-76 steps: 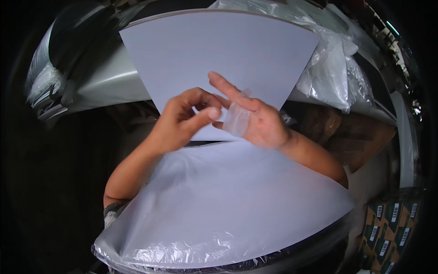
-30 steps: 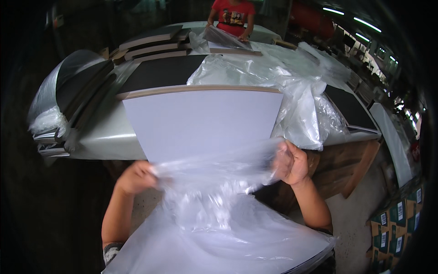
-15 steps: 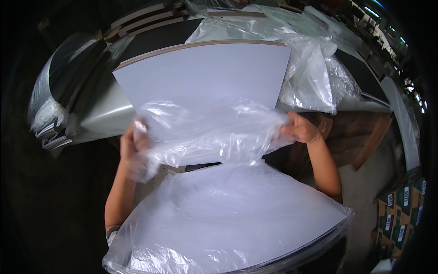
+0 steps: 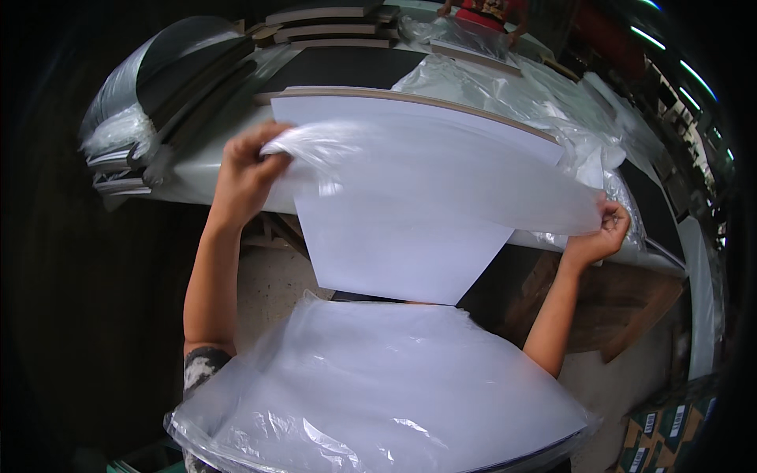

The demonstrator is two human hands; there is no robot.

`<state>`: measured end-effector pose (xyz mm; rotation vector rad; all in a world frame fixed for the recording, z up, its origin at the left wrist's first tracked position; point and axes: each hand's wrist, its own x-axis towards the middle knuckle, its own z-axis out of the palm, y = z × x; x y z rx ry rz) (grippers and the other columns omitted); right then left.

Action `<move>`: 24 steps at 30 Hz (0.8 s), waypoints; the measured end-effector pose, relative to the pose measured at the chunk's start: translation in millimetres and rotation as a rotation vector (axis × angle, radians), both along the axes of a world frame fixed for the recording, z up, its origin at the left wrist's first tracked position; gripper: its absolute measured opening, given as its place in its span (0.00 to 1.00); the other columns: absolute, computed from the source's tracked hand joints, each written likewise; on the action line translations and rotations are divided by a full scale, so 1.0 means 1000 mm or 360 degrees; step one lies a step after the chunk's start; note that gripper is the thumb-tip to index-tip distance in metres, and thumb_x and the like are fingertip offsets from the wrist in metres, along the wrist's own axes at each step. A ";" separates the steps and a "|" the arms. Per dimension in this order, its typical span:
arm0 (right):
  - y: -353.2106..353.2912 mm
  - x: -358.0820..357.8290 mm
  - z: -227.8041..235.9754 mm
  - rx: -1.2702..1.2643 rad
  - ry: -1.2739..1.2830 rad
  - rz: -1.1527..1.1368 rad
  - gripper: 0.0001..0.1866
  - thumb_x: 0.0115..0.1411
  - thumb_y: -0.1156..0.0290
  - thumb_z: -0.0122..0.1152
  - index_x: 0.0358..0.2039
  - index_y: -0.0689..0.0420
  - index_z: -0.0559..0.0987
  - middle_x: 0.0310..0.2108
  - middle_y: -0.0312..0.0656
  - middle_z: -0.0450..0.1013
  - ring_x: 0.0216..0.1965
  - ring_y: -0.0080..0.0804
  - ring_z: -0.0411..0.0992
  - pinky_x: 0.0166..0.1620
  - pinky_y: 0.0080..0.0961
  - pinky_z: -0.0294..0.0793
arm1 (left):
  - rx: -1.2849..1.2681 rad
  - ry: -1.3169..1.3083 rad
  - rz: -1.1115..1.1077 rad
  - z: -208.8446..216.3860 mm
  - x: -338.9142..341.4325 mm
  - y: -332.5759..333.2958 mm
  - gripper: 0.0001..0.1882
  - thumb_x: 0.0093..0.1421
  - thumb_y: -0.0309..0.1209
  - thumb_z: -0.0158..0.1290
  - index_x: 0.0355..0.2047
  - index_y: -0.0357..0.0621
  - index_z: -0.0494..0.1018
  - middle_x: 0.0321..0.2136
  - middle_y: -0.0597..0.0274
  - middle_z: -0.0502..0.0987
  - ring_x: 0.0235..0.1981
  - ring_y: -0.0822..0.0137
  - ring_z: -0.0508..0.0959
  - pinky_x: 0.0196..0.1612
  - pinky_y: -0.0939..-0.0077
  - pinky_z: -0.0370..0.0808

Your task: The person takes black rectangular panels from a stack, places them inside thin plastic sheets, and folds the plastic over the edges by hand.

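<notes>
A clear plastic bag (image 4: pixel 441 169) is stretched between my two hands, over the upper part of a white board (image 4: pixel 402 260). My left hand (image 4: pixel 256 162) grips a bunched corner of the plastic beside the board's left edge. Further right, my right hand (image 4: pixel 607 232) pinches the other end of the plastic, past the board's right side. The board leans toward me from the table's edge, and its far edge shows a brown layered rim. Closest to me lies another white sheet wrapped in clear plastic (image 4: pixel 386 370), its wrapping wrinkled along the near edge.
Stacked dark boards (image 4: pixel 331 31) stand at the back left of the table. A rolled plastic sheet (image 4: pixel 118 102) curls over boards at far left. Loose plastic film (image 4: pixel 505 94) covers the back right. Patterned cartons (image 4: pixel 666 433) sit at lower right. Another person (image 4: pixel 481 14) is at the far side.
Both hands have moved up and apart, my right one further to the right. The plastic, bunched low across the board before, is now spread taut over its upper part.
</notes>
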<state>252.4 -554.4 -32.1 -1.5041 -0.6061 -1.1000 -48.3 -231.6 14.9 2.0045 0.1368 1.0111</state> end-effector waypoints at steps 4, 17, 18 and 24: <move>0.041 -0.047 0.045 -0.1268 -0.0524 -0.0587 0.18 0.50 0.79 0.54 0.43 0.51 0.75 0.50 0.44 0.62 0.47 0.37 0.61 0.46 0.30 0.63 | 0.0730 -0.0111 0.0775 -0.021 0.008 0.038 0.38 0.37 0.06 0.42 0.50 0.49 0.68 0.37 0.57 0.62 0.40 0.65 0.66 0.41 0.82 0.66; -0.064 -0.057 -0.046 0.0251 0.1458 0.1857 0.18 0.52 0.71 0.54 0.44 0.63 0.69 0.33 0.41 0.71 0.24 0.20 0.65 0.32 0.22 0.67 | -0.1411 0.0424 -0.0726 -0.082 -0.093 0.003 0.20 0.49 0.33 0.57 0.40 0.33 0.68 0.24 0.64 0.73 0.22 0.76 0.72 0.28 0.84 0.70; -0.055 -0.044 -0.081 0.0816 0.1819 0.2137 0.15 0.52 0.73 0.53 0.42 0.60 0.70 0.31 0.38 0.71 0.21 0.18 0.62 0.29 0.18 0.64 | -0.1570 0.0327 -0.0671 -0.102 -0.084 0.002 0.19 0.51 0.35 0.56 0.39 0.34 0.68 0.25 0.63 0.73 0.24 0.75 0.73 0.29 0.83 0.70; -0.071 -0.039 -0.281 0.0625 0.2678 0.2206 0.08 0.58 0.72 0.46 0.36 0.53 0.74 0.25 0.31 0.66 0.22 0.17 0.59 0.26 0.15 0.59 | -0.2063 0.0293 -0.0356 -0.227 -0.066 0.017 0.16 0.53 0.38 0.53 0.34 0.38 0.69 0.26 0.64 0.73 0.26 0.75 0.72 0.30 0.83 0.70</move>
